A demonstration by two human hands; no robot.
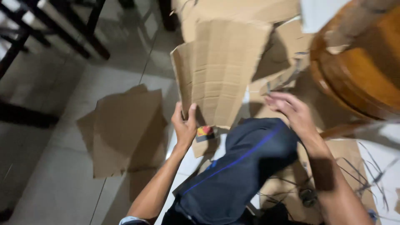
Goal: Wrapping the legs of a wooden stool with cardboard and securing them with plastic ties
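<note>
While the left hand pinches the lower edge of a creased cardboard sheet, thumb on one face and fingers on the other, the grip is closed on that sheet. The right hand sits at about 3 o'clock from the left, fingers loosely spread and half curled, open, holding nothing; its fingertips lie near torn cardboard scraps, contact not determinable because of motion blur.

Cardboard sheet: plain brown, corrugated, several parallel vertical fold lines, ragged lower edge, held roughly upright above the floor, just above the person's knee in dark trousers with a blue stripe. More cardboard lies behind it at 12 o'clock, partly overlapped.

A small red-and-yellow object shows just below the sheet's bottom edge, at 4 o'clock from the left hand; kind not identifiable. A flat cardboard piece lies on the tiled floor at 9 o'clock, well apart from both hands. A round wooden stool is at 2 o'clock, cut off by the frame edge. Thin dark strips lie at 5 o'clock on another cardboard panel; too blurred to identify. Dark furniture legs at 10 o'clock are cropped.
</note>
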